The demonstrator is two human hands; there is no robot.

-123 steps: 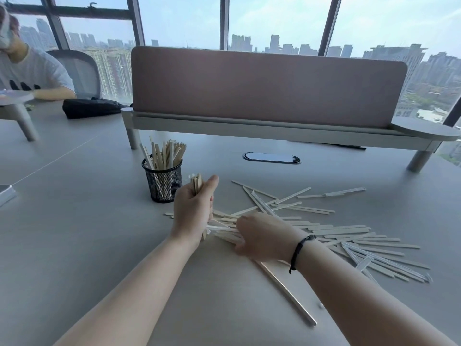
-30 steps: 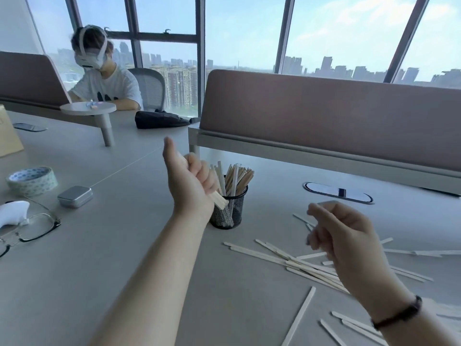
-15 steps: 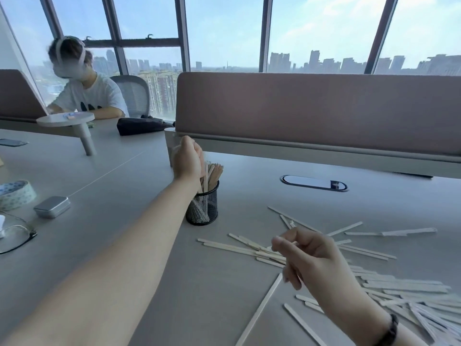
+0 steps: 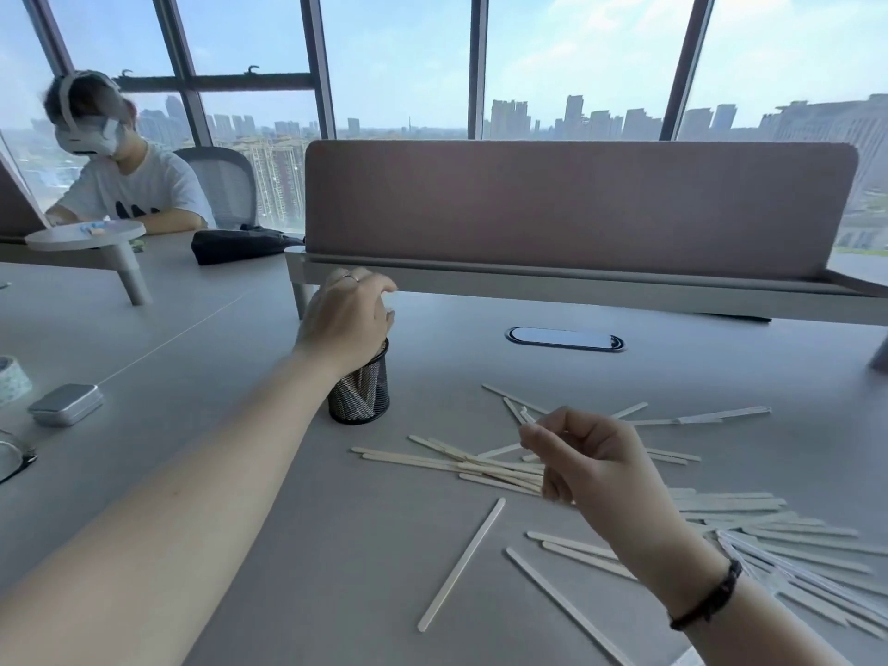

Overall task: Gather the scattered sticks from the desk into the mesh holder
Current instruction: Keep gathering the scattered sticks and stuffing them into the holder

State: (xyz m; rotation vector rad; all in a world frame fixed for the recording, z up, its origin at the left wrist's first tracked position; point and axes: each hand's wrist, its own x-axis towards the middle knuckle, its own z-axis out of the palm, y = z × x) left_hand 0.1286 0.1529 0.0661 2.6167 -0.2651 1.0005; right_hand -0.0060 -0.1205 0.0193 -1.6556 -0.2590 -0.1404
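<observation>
A black mesh holder (image 4: 360, 398) stands on the grey desk (image 4: 202, 473), with wooden sticks visible through its mesh. My left hand (image 4: 347, 318) hovers palm down right over its mouth, hiding the stick tops; its fingers are loosely bent and nothing shows in them. Flat wooden sticks (image 4: 480, 466) lie scattered to the right of the holder. One single stick (image 4: 461, 564) lies nearer to me, and a thick heap of sticks (image 4: 769, 531) sits at the right. My right hand (image 4: 593, 461) floats above the scattered sticks, fingers loosely curled and holding nothing.
A padded divider panel (image 4: 576, 209) on a low shelf runs along the back, with an oval cable port (image 4: 564, 338) in front of it. At the left lie a metal tin (image 4: 65, 403), a tape roll (image 4: 9, 379) and glasses (image 4: 12, 456). Another person (image 4: 122, 180) sits at the far left.
My left hand carried a bundle of sticks from the pile to the holder and has come down over its mouth. My right hand lifted off the pile and hovers.
</observation>
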